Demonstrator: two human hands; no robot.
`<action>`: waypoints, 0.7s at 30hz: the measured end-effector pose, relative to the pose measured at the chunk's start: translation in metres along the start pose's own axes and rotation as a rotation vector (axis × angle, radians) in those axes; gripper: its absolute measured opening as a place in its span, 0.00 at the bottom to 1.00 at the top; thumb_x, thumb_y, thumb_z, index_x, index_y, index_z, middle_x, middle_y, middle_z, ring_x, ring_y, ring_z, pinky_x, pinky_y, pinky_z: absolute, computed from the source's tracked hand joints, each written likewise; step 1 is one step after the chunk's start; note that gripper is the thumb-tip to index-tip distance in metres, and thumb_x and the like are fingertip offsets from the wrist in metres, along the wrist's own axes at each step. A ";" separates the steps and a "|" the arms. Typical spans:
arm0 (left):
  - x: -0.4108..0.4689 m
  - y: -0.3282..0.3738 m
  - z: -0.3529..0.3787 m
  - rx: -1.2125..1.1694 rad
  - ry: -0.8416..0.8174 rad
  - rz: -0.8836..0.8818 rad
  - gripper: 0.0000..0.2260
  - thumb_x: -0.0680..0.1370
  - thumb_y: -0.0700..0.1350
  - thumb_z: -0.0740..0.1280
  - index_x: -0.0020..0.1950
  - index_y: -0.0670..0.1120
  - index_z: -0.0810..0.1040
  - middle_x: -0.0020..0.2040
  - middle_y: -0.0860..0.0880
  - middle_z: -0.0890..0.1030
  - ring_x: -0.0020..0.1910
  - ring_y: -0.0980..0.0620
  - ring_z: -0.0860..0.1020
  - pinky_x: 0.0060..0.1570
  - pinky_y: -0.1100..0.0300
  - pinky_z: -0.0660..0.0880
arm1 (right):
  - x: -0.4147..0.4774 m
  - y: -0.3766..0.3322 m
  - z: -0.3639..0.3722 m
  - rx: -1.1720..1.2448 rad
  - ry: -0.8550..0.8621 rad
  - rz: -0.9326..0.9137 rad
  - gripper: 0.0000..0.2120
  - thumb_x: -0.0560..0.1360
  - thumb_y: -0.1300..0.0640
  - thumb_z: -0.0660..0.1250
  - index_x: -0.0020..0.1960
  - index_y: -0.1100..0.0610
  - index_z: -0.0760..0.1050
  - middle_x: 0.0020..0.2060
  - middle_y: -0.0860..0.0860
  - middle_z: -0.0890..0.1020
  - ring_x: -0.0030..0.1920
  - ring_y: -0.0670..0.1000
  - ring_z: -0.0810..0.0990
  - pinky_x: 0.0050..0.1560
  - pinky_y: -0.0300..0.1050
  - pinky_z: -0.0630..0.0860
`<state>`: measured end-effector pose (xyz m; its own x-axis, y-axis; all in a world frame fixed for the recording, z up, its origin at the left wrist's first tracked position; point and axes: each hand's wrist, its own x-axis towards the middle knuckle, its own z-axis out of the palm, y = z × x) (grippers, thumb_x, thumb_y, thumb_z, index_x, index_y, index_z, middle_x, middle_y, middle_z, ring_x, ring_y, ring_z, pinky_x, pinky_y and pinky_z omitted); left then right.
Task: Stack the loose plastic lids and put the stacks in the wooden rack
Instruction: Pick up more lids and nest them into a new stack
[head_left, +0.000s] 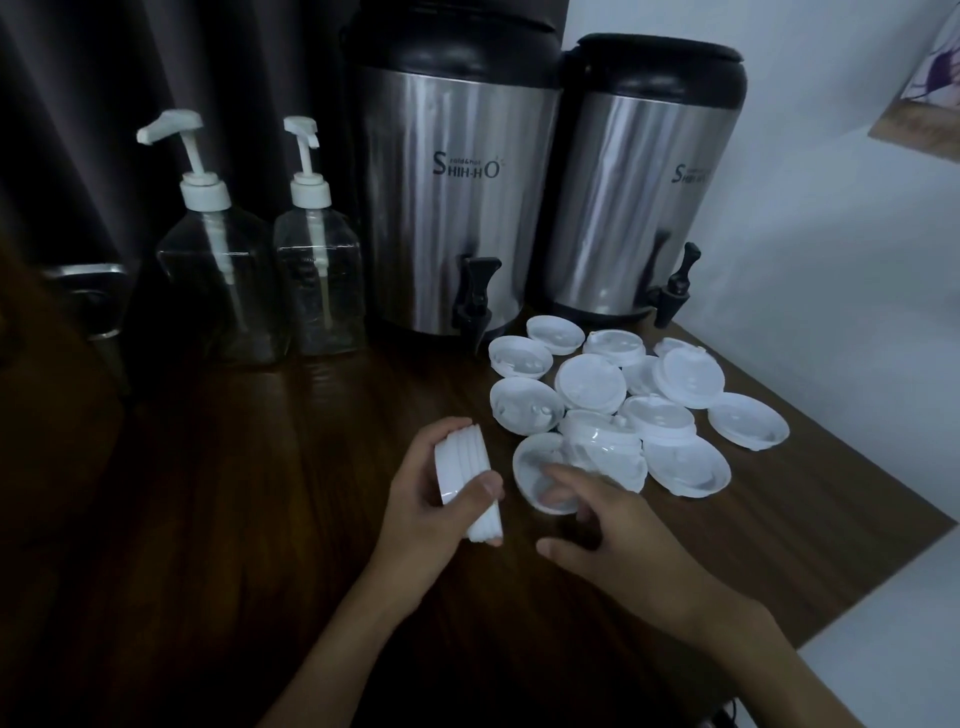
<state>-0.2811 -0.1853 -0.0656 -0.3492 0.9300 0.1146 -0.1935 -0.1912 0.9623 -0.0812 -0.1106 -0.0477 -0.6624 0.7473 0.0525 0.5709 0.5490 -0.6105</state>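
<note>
My left hand (431, 493) grips a stack of several white plastic lids (465, 467) on edge, thumb across the front, just above the dark wooden table (234, 493). To its right my right hand (608, 525) reaches with fingers spread over a loose upturned lid (537, 467) at the near edge of the pile; the fingertips touch it. Several more loose white lids (623, 395) lie scattered and overlapping behind it. No wooden rack is in view.
Two steel drink dispensers (447, 208) (644, 208) with black taps stand behind the lids. Left of them are two clear pump bottles (218, 280) (317, 280). A dark curtain hangs at the back left, a white wall on the right. The table edge runs diagonally at right.
</note>
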 end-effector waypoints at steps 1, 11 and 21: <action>0.000 0.000 0.000 0.007 0.010 0.000 0.23 0.64 0.55 0.76 0.59 0.64 0.78 0.50 0.61 0.80 0.51 0.47 0.84 0.35 0.43 0.84 | -0.001 0.000 0.002 0.035 -0.004 -0.004 0.31 0.73 0.47 0.75 0.70 0.33 0.64 0.54 0.34 0.78 0.57 0.31 0.71 0.52 0.26 0.70; 0.004 -0.001 -0.008 0.012 0.052 0.020 0.19 0.71 0.47 0.73 0.59 0.62 0.77 0.46 0.63 0.81 0.48 0.54 0.84 0.34 0.45 0.83 | -0.006 -0.003 0.006 0.105 0.044 -0.044 0.20 0.71 0.50 0.78 0.60 0.40 0.75 0.49 0.36 0.80 0.59 0.40 0.74 0.63 0.42 0.69; 0.004 -0.003 -0.009 0.012 0.030 0.020 0.24 0.65 0.56 0.76 0.60 0.62 0.78 0.52 0.59 0.79 0.50 0.52 0.83 0.35 0.43 0.83 | 0.012 -0.001 0.005 -0.194 -0.011 -0.043 0.40 0.67 0.29 0.68 0.74 0.37 0.57 0.72 0.37 0.65 0.65 0.38 0.56 0.65 0.46 0.60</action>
<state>-0.2903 -0.1834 -0.0701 -0.3801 0.9163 0.1264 -0.1754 -0.2056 0.9628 -0.0920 -0.1039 -0.0503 -0.6925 0.7184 0.0661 0.6242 0.6426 -0.4443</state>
